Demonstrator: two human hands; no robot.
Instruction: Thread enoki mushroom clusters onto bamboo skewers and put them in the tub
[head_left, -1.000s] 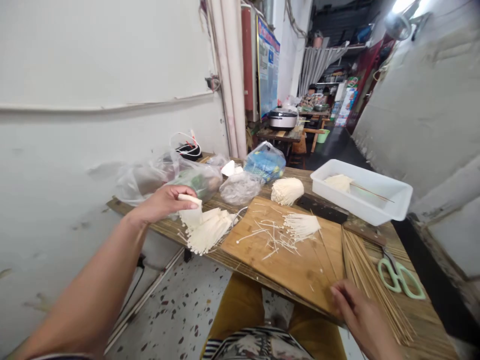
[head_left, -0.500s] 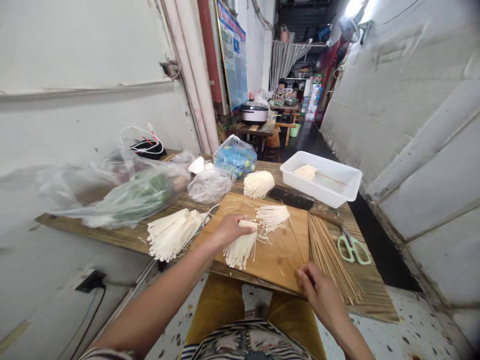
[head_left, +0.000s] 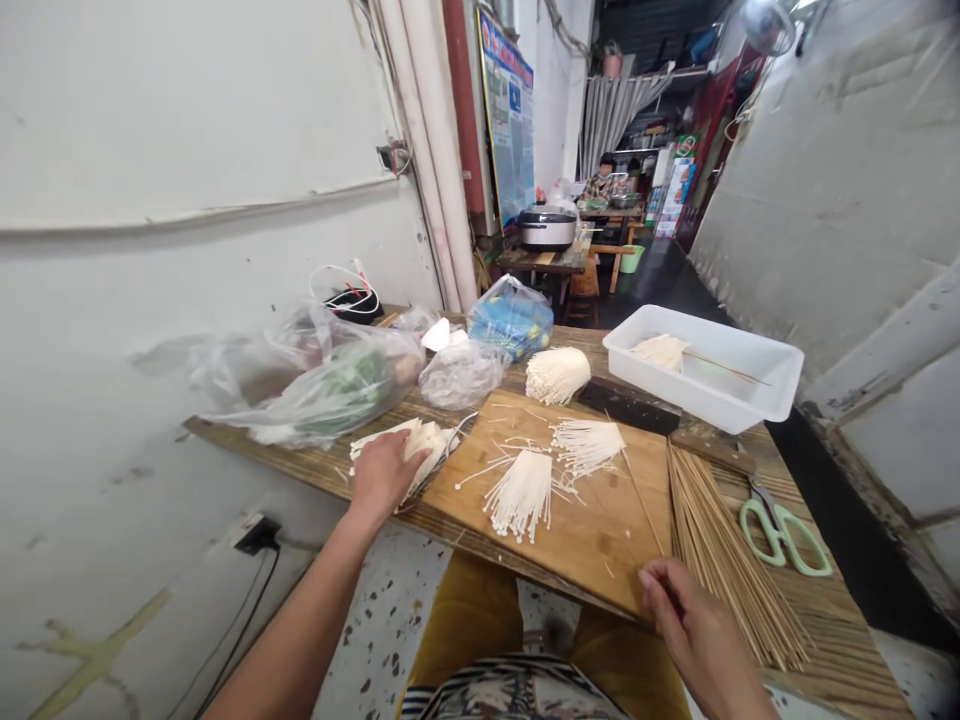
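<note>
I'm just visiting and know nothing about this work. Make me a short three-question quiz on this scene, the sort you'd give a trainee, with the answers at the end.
1. Where do the green-handled scissors lie?
A) inside the white tub
B) to the right of the spread of thin sticks
C) under the plastic bags

2. True or false: the left hand is at the mushroom pile, to the left of the cutting board.

3. How many fan-shaped mushroom bundles lie on the board?

Key: 1. B; 2. True; 3. Two
</note>
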